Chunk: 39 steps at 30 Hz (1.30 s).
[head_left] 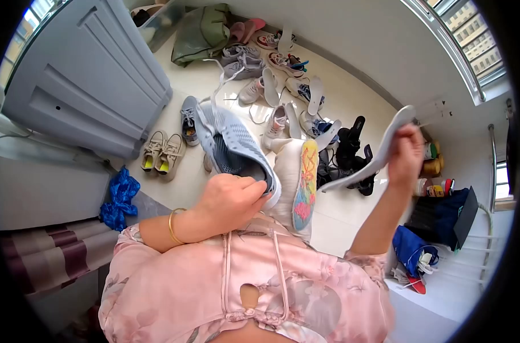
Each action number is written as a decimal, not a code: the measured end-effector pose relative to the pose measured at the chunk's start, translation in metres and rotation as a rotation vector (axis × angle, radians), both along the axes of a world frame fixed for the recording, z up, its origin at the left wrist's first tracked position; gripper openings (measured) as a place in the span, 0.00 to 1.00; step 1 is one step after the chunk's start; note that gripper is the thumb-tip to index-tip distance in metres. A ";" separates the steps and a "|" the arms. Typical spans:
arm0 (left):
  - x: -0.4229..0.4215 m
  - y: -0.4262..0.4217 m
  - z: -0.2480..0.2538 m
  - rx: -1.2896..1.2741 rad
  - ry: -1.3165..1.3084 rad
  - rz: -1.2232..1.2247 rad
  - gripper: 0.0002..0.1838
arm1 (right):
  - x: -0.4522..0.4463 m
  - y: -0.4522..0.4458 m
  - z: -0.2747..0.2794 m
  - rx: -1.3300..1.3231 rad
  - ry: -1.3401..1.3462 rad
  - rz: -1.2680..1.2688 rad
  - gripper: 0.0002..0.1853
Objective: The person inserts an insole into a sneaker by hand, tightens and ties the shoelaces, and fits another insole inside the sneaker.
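Your pale floor (343, 220) spreads beneath scattered shoes, with the big gray cabinet (88, 80) to the left. Above the floor, in front of you, the gray sneaker (237, 134) tilts with its opening toward you; your left hand (231, 206) has its fingers curled over the heel collar. Well apart on the right, the thin white insole (375, 163) is pinched near its upper end in your right hand (406, 155).
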State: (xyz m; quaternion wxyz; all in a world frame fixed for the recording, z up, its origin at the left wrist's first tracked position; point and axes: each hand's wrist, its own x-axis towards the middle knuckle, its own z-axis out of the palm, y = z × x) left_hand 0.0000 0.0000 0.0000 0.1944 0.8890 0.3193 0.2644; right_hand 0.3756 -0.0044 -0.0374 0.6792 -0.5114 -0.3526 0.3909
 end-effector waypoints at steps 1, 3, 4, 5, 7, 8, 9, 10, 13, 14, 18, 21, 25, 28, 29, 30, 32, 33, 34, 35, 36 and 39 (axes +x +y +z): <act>0.000 0.004 -0.009 -0.010 0.050 -0.023 0.11 | -0.007 0.003 0.003 0.014 0.007 -0.004 0.06; 0.034 -0.062 -0.036 -0.244 0.070 -0.072 0.12 | 0.020 -0.075 -0.005 -0.345 0.121 -0.003 0.06; 0.030 -0.033 -0.067 -0.164 0.175 -0.070 0.13 | 0.005 -0.049 -0.058 -0.368 0.295 0.121 0.06; 0.030 -0.047 -0.078 -0.239 0.258 -0.092 0.13 | -0.007 -0.069 -0.096 -0.494 0.369 0.073 0.06; 0.030 -0.063 -0.082 -0.247 0.234 -0.160 0.14 | -0.041 -0.093 -0.138 -0.629 0.373 0.086 0.06; 0.034 -0.062 -0.084 -0.243 0.181 -0.173 0.14 | -0.045 -0.092 -0.146 -0.618 0.293 0.066 0.05; 0.031 -0.057 -0.085 -0.235 0.148 -0.181 0.14 | -0.059 -0.084 -0.147 -0.600 0.231 0.055 0.04; 0.030 -0.052 -0.081 -0.213 0.190 -0.172 0.13 | -0.069 -0.076 -0.144 -0.556 0.186 0.025 0.04; 0.016 -0.041 -0.079 -0.228 0.212 -0.205 0.11 | -0.089 -0.059 -0.137 -0.466 -0.014 0.015 0.07; 0.015 -0.040 -0.077 -0.271 0.226 -0.205 0.10 | -0.089 -0.055 -0.140 -0.452 -0.165 0.008 0.08; 0.005 -0.026 -0.066 -0.159 0.012 -0.025 0.10 | -0.091 -0.046 -0.140 -0.466 -0.235 0.008 0.10; -0.011 -0.008 -0.068 -0.098 0.222 0.019 0.11 | -0.091 -0.046 -0.133 -0.447 -0.097 0.049 0.09; -0.004 -0.010 -0.069 -0.039 0.602 0.123 0.16 | -0.090 -0.041 -0.124 -0.370 -0.062 0.041 0.08; 0.005 -0.013 -0.073 -0.084 0.680 0.182 0.19 | -0.083 -0.041 -0.097 -0.330 0.028 0.037 0.09; 0.006 -0.012 -0.077 -0.060 0.691 0.205 0.18 | -0.084 -0.043 -0.079 -0.332 0.133 0.068 0.09; 0.006 -0.012 -0.082 -0.038 0.702 0.228 0.17 | -0.086 -0.045 -0.059 -0.320 0.223 0.149 0.10; 0.007 -0.013 -0.086 -0.013 0.704 0.253 0.16 | -0.091 -0.049 -0.032 -0.286 0.353 0.319 0.10; 0.006 -0.012 -0.086 -0.009 0.693 0.256 0.15 | -0.093 -0.051 -0.023 -0.262 0.389 0.407 0.10; 0.006 -0.012 -0.086 -0.005 0.679 0.260 0.14 | -0.097 -0.051 -0.017 -0.238 0.422 0.496 0.10; 0.007 -0.012 -0.087 -0.015 0.662 0.248 0.12 | -0.103 -0.050 -0.013 -0.220 0.398 0.566 0.11; 0.007 -0.013 -0.087 -0.023 0.646 0.236 0.11 | -0.110 -0.047 -0.009 -0.251 0.410 0.645 0.12; 0.000 -0.010 -0.077 0.019 0.513 0.232 0.07 | -0.139 -0.037 -0.011 -0.303 0.214 0.760 0.12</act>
